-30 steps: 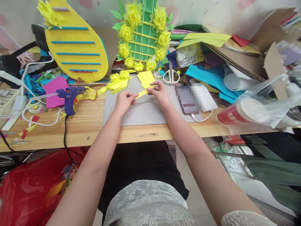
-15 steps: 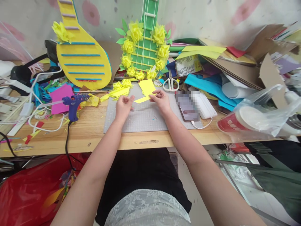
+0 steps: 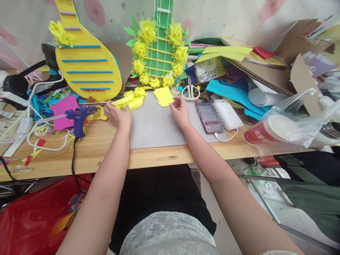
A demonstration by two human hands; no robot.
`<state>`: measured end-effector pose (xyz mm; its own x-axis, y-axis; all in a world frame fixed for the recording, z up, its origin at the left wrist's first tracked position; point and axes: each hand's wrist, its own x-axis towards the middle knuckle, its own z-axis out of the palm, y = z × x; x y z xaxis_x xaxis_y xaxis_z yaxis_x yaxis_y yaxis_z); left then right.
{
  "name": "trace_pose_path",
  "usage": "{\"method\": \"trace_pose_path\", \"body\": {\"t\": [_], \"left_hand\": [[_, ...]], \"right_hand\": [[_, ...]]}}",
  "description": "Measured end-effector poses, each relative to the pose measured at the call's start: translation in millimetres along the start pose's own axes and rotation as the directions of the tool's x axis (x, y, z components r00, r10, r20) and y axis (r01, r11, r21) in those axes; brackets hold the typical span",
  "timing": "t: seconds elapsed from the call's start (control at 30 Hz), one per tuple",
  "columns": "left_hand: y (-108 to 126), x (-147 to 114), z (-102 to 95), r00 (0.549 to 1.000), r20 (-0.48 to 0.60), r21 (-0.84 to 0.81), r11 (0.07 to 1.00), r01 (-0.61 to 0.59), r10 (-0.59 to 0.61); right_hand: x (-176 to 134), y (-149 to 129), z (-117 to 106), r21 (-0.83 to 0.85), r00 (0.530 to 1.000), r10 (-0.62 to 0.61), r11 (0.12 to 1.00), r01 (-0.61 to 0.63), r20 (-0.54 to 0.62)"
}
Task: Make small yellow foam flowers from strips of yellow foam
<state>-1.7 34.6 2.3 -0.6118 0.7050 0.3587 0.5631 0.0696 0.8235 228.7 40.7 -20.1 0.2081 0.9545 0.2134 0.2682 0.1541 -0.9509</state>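
Note:
My left hand (image 3: 118,115) is beside a pile of folded yellow paper pieces (image 3: 132,102), its fingers spread and its thumb against the pile's near edge. My right hand (image 3: 181,111) is at the lower right corner of a stack of yellow paper sheets (image 3: 163,96). Its fingers are loosely bent and slightly apart, with nothing visible between them. Both paper groups lie at the far side of a grey cutting mat (image 3: 152,125). White-handled scissors (image 3: 190,92) rest beyond my right hand.
A purple glue gun (image 3: 79,118) stands left of my left hand. Behind are a yellow paper instrument (image 3: 89,67) and a green one (image 3: 159,53) with yellow flowers. At right lie a phone (image 3: 209,120), a white power bank (image 3: 230,115) and a bagged red cup (image 3: 261,134).
The yellow strip between my hands has left my right hand and the mat's middle. My left hand has moved left to the folded pieces and spread. The view has shifted slightly.

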Motion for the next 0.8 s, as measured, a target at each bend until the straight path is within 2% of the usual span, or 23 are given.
{"method": "trace_pose_path", "body": {"t": [0.07, 0.17, 0.3, 0.43, 0.53, 0.63, 0.7, 0.8], "left_hand": [[-0.6, -3.5, 0.1, 0.999, -0.03, 0.055, 0.998, -0.01, 0.012], [2.2, -13.8, -1.2, 0.996, -0.008, 0.051, 0.995, -0.084, 0.085], [3.5, -22.5, -2.8, 0.979, 0.053, -0.001, 0.98, -0.198, 0.198], [-0.2, -24.2, -1.0, 0.963, 0.111, -0.034, 0.969, -0.244, 0.247], [-3.1, -24.0, 2.4, 0.954, 0.15, -0.052, 0.966, -0.253, 0.258], [-3.7, -24.6, 5.6, 0.947, 0.189, -0.072, 0.965, -0.251, 0.26], [-2.3, -26.0, 6.2, 0.939, 0.216, -0.081, 0.964, -0.254, 0.266], [2.2, -29.4, 4.3, 0.93, 0.233, -0.087, 0.959, -0.271, 0.284]], "right_hand": [[-1.5, 0.4, -0.2, -0.122, 1.0, -0.009, 0.992, 0.012, 0.029], [-3.8, -0.9, -0.8, -0.299, 0.996, -0.043, 0.952, 0.065, 0.08], [-6.8, -5.2, 3.0, -0.491, 0.962, -0.173, 0.832, 0.258, 0.211], [-9.7, -4.5, 11.9, -0.595, 0.926, -0.157, 0.726, 0.344, 0.344], [-8.7, 1.1, 14.9, -0.608, 0.927, -0.133, 0.72, 0.333, 0.35], [-5.0, 4.1, 12.7, -0.567, 0.939, -0.137, 0.767, 0.302, 0.314], [-3.6, 0.8, 9.1, -0.494, 0.944, -0.172, 0.818, 0.296, 0.281], [-6.4, -9.8, 2.3, -0.299, 0.934, -0.258, 0.896, 0.327, 0.247]]}}
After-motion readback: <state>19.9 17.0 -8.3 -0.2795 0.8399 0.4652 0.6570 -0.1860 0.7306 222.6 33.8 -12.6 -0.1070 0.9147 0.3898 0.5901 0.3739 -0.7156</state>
